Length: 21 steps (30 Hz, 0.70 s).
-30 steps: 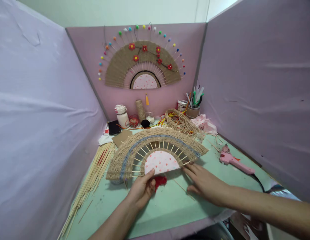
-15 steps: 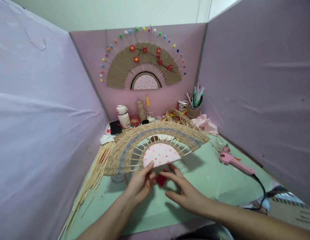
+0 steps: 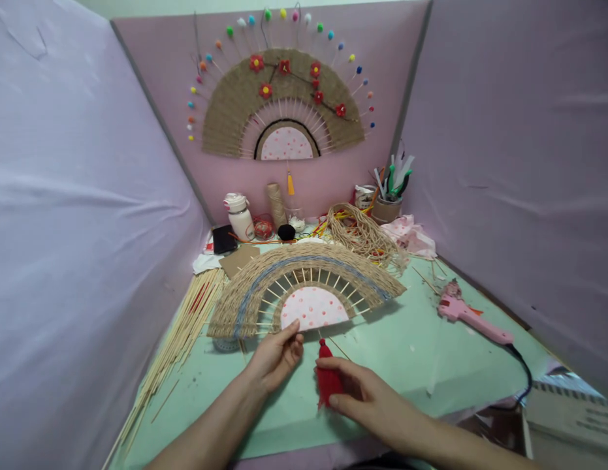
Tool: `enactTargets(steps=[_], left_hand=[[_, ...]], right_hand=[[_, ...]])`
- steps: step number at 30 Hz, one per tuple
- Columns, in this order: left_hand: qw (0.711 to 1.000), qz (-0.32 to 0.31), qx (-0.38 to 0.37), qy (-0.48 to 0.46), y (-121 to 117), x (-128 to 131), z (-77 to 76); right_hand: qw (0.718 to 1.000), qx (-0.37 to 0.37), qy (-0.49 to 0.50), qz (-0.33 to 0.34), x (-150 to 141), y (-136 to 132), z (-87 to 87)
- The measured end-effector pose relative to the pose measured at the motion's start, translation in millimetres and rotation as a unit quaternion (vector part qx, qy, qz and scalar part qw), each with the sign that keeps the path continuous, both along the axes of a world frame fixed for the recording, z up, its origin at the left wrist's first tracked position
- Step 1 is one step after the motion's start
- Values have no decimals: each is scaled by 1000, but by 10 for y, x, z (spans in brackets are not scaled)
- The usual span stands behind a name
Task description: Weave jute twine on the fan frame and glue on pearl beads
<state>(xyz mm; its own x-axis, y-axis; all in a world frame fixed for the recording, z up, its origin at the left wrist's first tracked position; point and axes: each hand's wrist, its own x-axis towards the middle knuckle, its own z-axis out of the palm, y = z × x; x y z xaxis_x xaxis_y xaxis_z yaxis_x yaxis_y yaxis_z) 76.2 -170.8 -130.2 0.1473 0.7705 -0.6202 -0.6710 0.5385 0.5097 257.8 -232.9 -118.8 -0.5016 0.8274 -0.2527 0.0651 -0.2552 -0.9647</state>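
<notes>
A woven jute fan (image 3: pixel 304 277) with a blue band, stick ribs and a pink dotted half-disc centre stands propped on the green table (image 3: pixel 411 352). My left hand (image 3: pixel 277 356) pinches the bottom edge of the pink centre and holds the fan up. My right hand (image 3: pixel 367 401) is closed on a red tassel (image 3: pixel 326 380) just below the fan's centre, the tassel's knotted top pointing up toward the fan.
A finished fan (image 3: pixel 284 104) with red flowers hangs on the back wall. Bamboo sticks (image 3: pixel 181 346) lie at the left. A pink glue gun (image 3: pixel 470 316) lies at the right. Twine spool, white bottle, cord coil (image 3: pixel 362 238) and tool cup stand behind. Purple partitions enclose three sides.
My right hand left the fan's right edge, moved under its centre and picked up the red tassel, which now hangs clear below the fan. My left hand kept its hold.
</notes>
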Motion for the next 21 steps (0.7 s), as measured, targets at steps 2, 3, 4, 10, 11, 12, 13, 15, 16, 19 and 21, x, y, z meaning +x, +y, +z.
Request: enactTargets(steps=[2,3,4,10,11,12,13,15,16,19,21], left_hand=[[1000,12,-10,-12,-6,11,2],[1000,15,-15,-14,-9,15,4],[1000,17,-20,-15,-11,19,3],[997,53,-61,-16,-42,30,35],[996,65,-64,-21,-59,30,65],[995,76,-65,-29,-85,27,102],[993,86,-67,-38,-119,22,142],[992,94,-69,-58,-215,1,209],[991,94,-75,-64,-271,-14,228],[986,72,-121,-89,-427,-64,209],[984,50,-130,-113,-487,-86,159]], right_hand=[[1000,-7,-9,14,14,8,57],[1000,-11,-14,23,19,14,78],[999,-15,-18,34,23,20,89],[994,-57,21,86,61,34,-124],[993,-64,42,92,70,39,-185],[990,-72,63,102,81,48,-245],[987,-79,81,111,93,63,-299],[987,-74,84,117,123,113,-379],[990,-55,66,115,142,149,-399],[989,55,-31,134,212,293,-358],[972,105,-103,181,260,384,-269]])
